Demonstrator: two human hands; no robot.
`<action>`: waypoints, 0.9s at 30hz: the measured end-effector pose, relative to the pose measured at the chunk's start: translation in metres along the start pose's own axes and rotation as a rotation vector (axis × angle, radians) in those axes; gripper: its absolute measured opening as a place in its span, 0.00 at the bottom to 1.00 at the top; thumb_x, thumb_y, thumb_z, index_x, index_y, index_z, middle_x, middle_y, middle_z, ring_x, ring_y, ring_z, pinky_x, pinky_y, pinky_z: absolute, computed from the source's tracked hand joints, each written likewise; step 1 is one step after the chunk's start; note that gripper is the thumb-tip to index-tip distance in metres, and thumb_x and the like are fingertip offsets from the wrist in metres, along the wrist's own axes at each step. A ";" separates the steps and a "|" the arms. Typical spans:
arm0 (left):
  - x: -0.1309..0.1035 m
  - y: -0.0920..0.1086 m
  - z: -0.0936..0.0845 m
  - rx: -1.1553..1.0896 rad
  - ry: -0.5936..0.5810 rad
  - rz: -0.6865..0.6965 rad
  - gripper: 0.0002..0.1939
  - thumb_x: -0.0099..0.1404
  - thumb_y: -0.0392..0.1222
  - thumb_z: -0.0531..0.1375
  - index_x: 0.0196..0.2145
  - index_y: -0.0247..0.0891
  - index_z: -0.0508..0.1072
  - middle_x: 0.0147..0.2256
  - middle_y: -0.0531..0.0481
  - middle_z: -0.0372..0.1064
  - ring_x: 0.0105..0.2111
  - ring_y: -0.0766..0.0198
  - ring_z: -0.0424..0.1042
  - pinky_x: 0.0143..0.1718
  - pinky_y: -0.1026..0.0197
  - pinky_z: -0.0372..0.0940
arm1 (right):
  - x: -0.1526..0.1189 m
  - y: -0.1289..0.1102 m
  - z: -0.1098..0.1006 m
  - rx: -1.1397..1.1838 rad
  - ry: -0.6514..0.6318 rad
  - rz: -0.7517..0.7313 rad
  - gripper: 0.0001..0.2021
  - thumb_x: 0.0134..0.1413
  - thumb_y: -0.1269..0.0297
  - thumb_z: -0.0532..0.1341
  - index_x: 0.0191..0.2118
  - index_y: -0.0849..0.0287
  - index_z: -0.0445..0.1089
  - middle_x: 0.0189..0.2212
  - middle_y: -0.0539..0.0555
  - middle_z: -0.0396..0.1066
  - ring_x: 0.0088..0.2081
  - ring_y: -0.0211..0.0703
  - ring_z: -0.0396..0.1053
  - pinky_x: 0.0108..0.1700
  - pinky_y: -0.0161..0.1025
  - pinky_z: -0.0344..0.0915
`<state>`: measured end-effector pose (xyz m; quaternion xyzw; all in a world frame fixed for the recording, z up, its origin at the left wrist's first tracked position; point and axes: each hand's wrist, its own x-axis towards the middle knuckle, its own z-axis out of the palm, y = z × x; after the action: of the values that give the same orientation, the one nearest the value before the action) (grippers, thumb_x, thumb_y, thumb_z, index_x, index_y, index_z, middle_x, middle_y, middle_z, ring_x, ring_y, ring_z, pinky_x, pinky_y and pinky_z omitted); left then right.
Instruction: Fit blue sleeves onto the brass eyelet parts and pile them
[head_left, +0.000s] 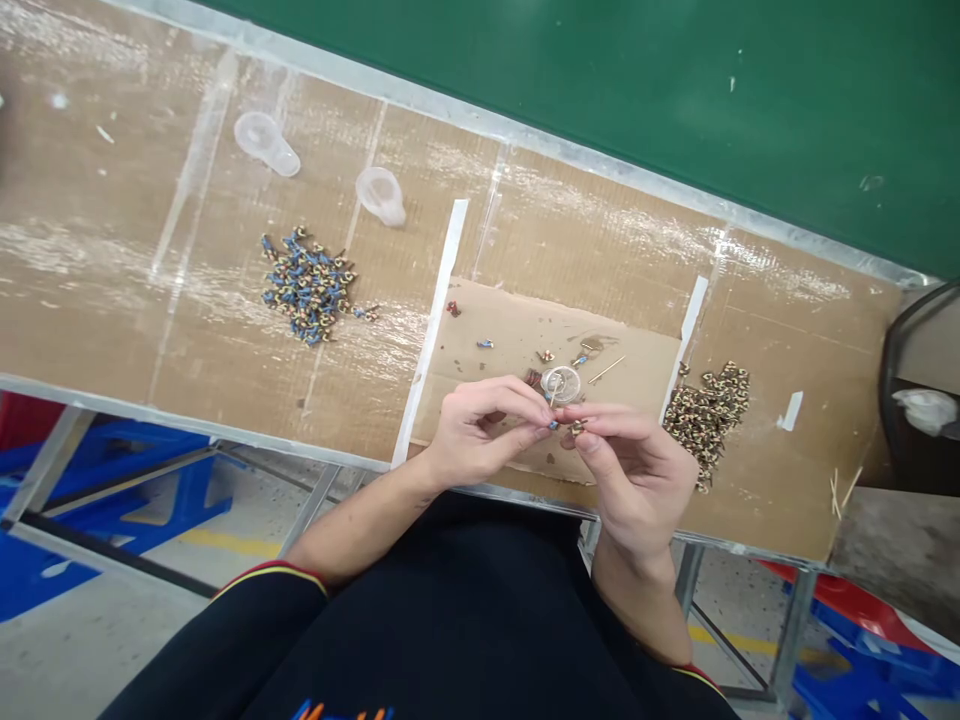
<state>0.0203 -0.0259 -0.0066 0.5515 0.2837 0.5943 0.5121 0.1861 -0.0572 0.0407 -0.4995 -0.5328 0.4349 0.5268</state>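
My left hand [487, 428] pinches a tiny blue piece [553, 425] between thumb and fingertips. Close beside it, my right hand [637, 465] grips a small brownish-gold piece [577, 428] with thumb and forefinger. Both hands meet over the near part of a cardboard sheet [480, 300]. Just beyond the fingertips stands a small round clear cup [561, 384], with a thin stick by its near side. Around the cup lie a few small pieces, one a blue piece [485, 344], and a thin stick [607, 369]. The exact shapes of the held pieces are too small to tell.
A pile of blue-and-gold pieces [309, 285] lies left; a pile of brown-gold pieces [709, 415] lies right. Two translucent plastic scoops [266, 143] rest at the back left. White tape strips [433, 330] flank the sheet. Thin sticks [846, 492] lie near the right edge.
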 end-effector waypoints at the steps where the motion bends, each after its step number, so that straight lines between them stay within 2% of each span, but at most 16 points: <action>1: 0.000 0.000 0.000 -0.001 -0.001 0.004 0.03 0.69 0.32 0.70 0.38 0.37 0.82 0.36 0.47 0.83 0.35 0.66 0.83 0.37 0.67 0.78 | 0.000 0.000 0.000 0.001 -0.001 0.001 0.07 0.63 0.72 0.70 0.42 0.51 0.81 0.40 0.52 0.85 0.42 0.44 0.84 0.42 0.40 0.84; 27: 0.002 0.003 -0.001 -0.010 -0.021 -0.010 0.04 0.69 0.35 0.70 0.35 0.37 0.80 0.33 0.45 0.82 0.33 0.64 0.83 0.35 0.65 0.78 | 0.000 0.003 0.004 -0.040 -0.004 -0.069 0.09 0.62 0.73 0.71 0.42 0.50 0.81 0.39 0.51 0.85 0.40 0.42 0.84 0.43 0.38 0.83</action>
<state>0.0191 -0.0251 -0.0038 0.5537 0.2782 0.5872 0.5207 0.1824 -0.0564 0.0370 -0.4905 -0.5594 0.4067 0.5301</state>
